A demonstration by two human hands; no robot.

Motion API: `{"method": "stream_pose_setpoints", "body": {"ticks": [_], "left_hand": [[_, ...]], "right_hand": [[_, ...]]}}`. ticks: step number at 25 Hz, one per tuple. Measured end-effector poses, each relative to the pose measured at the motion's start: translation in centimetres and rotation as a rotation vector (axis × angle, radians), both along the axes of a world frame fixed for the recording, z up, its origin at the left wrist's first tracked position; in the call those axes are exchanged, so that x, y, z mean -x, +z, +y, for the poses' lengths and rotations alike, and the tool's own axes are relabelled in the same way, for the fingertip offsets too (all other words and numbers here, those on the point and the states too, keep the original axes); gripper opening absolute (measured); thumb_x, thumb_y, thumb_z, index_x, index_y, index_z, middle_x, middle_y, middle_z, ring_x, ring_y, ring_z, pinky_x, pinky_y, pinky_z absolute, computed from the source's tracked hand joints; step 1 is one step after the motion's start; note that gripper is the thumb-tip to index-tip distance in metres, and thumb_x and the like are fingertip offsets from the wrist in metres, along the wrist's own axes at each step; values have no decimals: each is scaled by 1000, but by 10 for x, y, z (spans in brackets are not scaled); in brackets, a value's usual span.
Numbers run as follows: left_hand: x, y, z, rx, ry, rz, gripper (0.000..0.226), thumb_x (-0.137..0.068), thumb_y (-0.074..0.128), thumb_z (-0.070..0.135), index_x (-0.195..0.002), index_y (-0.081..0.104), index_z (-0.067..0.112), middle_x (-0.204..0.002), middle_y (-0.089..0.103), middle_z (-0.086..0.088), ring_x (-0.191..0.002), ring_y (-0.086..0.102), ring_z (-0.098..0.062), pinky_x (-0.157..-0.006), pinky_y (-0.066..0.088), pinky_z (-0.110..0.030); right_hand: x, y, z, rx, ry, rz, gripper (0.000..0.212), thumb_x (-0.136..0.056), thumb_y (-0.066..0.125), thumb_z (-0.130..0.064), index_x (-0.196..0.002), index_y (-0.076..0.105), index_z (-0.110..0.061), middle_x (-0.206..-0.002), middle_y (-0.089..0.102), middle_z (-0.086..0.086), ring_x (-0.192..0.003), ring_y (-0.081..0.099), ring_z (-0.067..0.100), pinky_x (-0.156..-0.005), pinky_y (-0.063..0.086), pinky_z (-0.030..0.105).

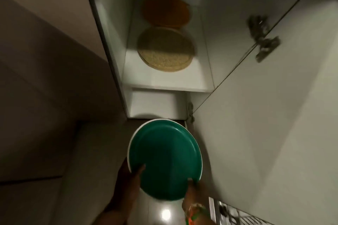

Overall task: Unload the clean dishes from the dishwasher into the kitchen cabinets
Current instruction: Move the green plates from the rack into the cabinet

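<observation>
A green plate (164, 159) with a white rim is held up in front of me, just below an open white cabinet (164, 82). My left hand (130, 175) grips the plate's lower left edge, thumb on its face. My right hand (192, 186) holds the lower right edge; colourful bracelets circle that wrist. On the cabinet shelf above lie a tan woven round mat (166, 51) and, behind it, an orange round mat (166, 11). The dishwasher is out of view.
The open cabinet door (265, 115) swings out to the right, with a metal hinge (263, 36) near its top. A dark wall panel (45, 78) fills the left. A metal rack edge (228, 212) shows at the bottom right. The scene is dim.
</observation>
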State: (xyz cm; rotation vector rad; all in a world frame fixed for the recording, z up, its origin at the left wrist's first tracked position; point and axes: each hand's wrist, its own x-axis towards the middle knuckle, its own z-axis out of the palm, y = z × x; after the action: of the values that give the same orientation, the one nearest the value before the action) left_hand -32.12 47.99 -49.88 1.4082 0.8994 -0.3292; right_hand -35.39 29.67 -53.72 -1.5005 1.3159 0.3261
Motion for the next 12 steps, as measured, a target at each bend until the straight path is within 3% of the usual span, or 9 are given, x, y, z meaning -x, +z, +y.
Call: {"method": "stream_pose_setpoints", "body": {"ticks": [2, 4, 5, 6, 7, 8, 10, 12], "left_hand": [[-42, -68, 6, -79, -175, -100, 44, -87, 78, 15, -124, 60, 30, -105, 73, -5, -99, 70, -33, -69, 57, -39], [-79, -116, 18, -164, -276, -193, 49, -86, 80, 18, -131, 62, 22, -114, 72, -10, -104, 70, -35, -73, 58, -39], [-95, -135, 20, -176, -317, -209, 52, -86, 80, 19, -134, 61, 18, -117, 71, -12, -105, 69, -35, -79, 59, -42], [-109, -157, 23, -179, -318, -198, 54, -86, 81, 18, -136, 60, 15, -120, 70, -14, -107, 68, -36, -83, 58, -46], [-126, -172, 25, -163, -296, -192, 57, -83, 83, 18, -136, 60, 14, -123, 69, -16, -109, 67, -37, -87, 58, -49], [-141, -185, 27, -145, -282, -187, 63, -78, 86, 23, -135, 61, 14, -124, 69, -17, -110, 67, -37, -90, 57, -52], [-165, -204, 28, -147, -245, -152, 74, -63, 82, 37, -131, 65, 14, -123, 70, -18, -109, 67, -38, -92, 56, -57], [-179, -223, 31, -156, -229, -87, 75, -61, 82, 41, -128, 66, 12, -120, 70, -18, -106, 69, -39, -90, 58, -56]], "right_hand": [[-43, -57, -3, 35, 36, -18, 34, -91, 60, -34, -112, 65, -8, -107, 68, 18, -93, 63, 32, -86, 53, 45], [-86, -62, 6, 40, 52, -88, 10, -100, 58, -25, -101, 64, -17, -103, 71, 18, -81, 64, 30, -74, 56, 41], [-103, -79, 2, 40, 73, -72, 10, -101, 56, -26, -98, 60, -18, -92, 69, 12, -71, 62, 25, -65, 55, 38], [-124, -98, 2, 58, 105, -54, 9, -102, 54, -28, -101, 56, -19, -87, 66, 12, -67, 60, 20, -66, 56, 40], [-145, -113, 1, 74, 112, -55, 9, -102, 53, -29, -104, 51, -20, -81, 58, 11, -71, 60, 19, -75, 59, 46], [-162, -125, 2, 64, 99, -74, 11, -102, 54, -28, -107, 49, -20, -93, 62, 9, -75, 61, 23, -86, 59, 51], [-187, -152, 5, 59, 56, -131, 16, -100, 56, -26, -113, 53, -17, -105, 64, 12, -87, 63, 31, -87, 57, 49], [-203, -168, 9, 68, 40, -146, 27, -100, 57, -24, -124, 56, -12, -101, 61, 6, -98, 65, 33, -90, 56, 45]]}}
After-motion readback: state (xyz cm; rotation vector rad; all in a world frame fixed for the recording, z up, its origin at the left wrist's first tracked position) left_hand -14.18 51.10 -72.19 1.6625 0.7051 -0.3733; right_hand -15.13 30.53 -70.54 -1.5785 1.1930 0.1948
